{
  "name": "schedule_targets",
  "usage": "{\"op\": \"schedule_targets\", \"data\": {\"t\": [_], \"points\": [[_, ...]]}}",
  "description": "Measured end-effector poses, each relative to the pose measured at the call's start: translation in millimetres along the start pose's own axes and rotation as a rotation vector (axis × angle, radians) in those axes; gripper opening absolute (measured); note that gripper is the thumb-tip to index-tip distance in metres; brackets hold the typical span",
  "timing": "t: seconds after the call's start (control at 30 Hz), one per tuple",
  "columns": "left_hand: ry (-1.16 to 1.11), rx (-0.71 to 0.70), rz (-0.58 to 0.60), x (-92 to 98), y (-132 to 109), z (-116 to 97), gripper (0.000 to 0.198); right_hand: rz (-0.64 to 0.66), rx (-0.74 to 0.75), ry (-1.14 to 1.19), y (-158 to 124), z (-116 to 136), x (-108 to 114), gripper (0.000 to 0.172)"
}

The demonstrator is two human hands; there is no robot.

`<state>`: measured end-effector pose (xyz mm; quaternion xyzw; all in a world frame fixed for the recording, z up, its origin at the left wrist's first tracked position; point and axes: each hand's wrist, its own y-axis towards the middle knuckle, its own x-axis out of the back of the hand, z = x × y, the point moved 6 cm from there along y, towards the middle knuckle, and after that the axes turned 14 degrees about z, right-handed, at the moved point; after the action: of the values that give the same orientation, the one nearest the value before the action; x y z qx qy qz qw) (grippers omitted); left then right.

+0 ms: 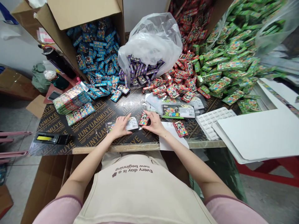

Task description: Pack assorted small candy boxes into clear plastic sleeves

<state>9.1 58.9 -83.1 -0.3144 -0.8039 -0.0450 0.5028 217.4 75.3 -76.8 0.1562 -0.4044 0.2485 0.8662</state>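
Note:
My right hand (153, 123) pinches a small red candy box (144, 119) between thumb and fingers, just above the table front. Beside it, my left hand (121, 127) lies with fingers spread on a dark printed plastic packet (132, 123) that has a white label. Whatever is under the left palm is hidden. To the right of my right hand, another red box (180, 128) rests partly on a white paper sheet (174, 141). Behind my right hand lie flat printed packets (178, 111) with a green and black design.
Heaps of blue boxes (100, 59), purple boxes (140, 70), red boxes (181, 77) and green boxes (224, 68) cover the table's back. Wrapped stacks (72, 99) and a tape dispenser (50, 138) stand left; sticker sheets (213, 123) and white cards (259, 130) lie right.

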Motion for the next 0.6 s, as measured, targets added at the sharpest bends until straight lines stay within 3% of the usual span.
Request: {"op": "schedule_targets", "data": {"t": [0.27,0.4,0.47,0.53,0.6], "points": [[-0.096,-0.105,-0.026,3.3,-3,-4,0.117,0.163,0.162,0.245,3,6,-13,0.091],[-0.096,-0.07,-0.074,4.8,-2,-2,0.111,0.109,0.031,0.145,-4,10,-11,0.11],[-0.075,-0.05,-0.115,2.9,1,1,0.11,0.085,-0.071,0.094,-9,12,-12,0.103],[-0.041,-0.065,-0.113,-2.7,6,2,0.109,0.131,-0.067,0.08,-11,12,-13,0.086],[0.006,-0.078,-0.091,-8.7,8,1,0.107,0.077,-0.094,0.043,-12,-6,8,0.07]]}}
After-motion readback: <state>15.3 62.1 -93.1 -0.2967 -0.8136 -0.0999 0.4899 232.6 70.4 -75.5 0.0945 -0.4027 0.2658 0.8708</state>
